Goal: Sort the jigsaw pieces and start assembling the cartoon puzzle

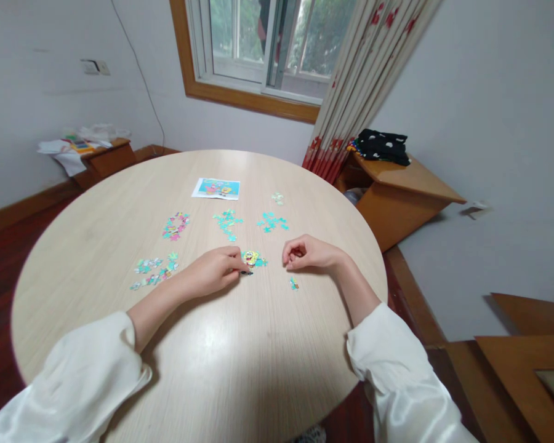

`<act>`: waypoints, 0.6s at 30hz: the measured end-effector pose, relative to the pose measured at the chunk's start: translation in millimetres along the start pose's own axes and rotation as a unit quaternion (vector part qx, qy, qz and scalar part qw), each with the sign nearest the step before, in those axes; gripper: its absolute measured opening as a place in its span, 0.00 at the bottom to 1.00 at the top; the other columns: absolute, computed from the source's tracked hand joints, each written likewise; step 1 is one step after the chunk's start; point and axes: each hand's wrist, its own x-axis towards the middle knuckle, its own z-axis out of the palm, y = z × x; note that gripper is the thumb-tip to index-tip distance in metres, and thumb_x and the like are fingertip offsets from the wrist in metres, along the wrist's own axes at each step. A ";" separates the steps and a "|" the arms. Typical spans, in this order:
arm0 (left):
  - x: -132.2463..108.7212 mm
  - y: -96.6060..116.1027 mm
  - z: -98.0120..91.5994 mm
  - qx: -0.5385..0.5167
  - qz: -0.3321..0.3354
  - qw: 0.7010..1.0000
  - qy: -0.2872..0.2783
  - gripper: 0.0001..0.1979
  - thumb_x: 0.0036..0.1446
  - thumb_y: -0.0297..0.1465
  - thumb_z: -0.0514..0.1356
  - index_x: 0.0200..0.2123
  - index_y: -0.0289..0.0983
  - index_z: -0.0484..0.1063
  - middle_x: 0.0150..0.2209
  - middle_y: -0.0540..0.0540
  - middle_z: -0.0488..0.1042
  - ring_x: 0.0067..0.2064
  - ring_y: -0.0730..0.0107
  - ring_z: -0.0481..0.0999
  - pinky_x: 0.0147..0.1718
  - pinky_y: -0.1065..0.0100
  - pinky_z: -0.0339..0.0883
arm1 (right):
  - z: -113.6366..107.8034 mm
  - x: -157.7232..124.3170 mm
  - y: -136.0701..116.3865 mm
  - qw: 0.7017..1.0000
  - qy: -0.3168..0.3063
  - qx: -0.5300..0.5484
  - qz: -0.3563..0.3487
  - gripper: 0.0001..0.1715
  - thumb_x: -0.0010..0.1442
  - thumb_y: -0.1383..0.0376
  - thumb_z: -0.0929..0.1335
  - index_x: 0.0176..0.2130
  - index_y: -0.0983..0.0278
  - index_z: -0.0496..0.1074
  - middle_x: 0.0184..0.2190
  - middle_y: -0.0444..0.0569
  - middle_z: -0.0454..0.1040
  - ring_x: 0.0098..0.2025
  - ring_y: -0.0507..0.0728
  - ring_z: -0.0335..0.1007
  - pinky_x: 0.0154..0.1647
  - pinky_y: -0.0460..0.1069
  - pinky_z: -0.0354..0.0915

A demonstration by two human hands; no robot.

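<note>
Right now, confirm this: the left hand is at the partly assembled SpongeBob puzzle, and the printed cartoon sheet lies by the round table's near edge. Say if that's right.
"Near" is wrong: in the head view, the printed cartoon sheet lies toward the far edge of the round table. The left hand is at the partly assembled SpongeBob puzzle.

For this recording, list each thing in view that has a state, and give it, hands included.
Left hand: fingertips at the puzzle's near edge
Right hand: fingers curled, grip unclear
Puzzle: partly joined
Loose pieces: spread in groups
Picture: flat, face up
Curtain: gathered aside
Window: open or shut, unclear
Black cloth: folded
</note>
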 end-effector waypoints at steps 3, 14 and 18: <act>-0.6 0.9 -0.9 0.044 0.011 0.998 -0.045 0.16 0.52 0.21 0.51 0.35 0.36 0.78 0.32 0.46 0.70 0.34 0.70 0.70 0.36 0.70 0.63 | -1.2 -5.5 -7.5 0.996 -0.054 -0.069 -0.018 0.11 0.45 0.63 0.75 0.31 0.64 0.76 0.26 0.42 0.70 0.27 0.49 0.58 0.29 0.46 0.57; -0.8 -4.6 -6.2 0.006 -0.078 0.988 0.131 0.13 0.55 0.24 0.52 0.34 0.34 0.76 0.30 0.46 0.70 0.32 0.70 0.69 0.36 0.67 0.63 | 6.6 -7.0 -8.0 0.983 -0.068 -0.164 -0.036 0.13 0.46 0.62 0.76 0.34 0.63 0.77 0.31 0.45 0.69 0.34 0.52 0.62 0.36 0.48 0.60; -0.2 -14.0 -6.0 0.011 -0.129 0.977 0.172 0.12 0.56 0.24 0.52 0.36 0.34 0.76 0.32 0.45 0.71 0.34 0.70 0.69 0.39 0.66 0.64 | 11.7 -4.4 -6.8 0.991 -0.021 -0.128 0.013 0.09 0.46 0.63 0.74 0.31 0.65 0.77 0.27 0.43 0.67 0.29 0.51 0.59 0.31 0.47 0.57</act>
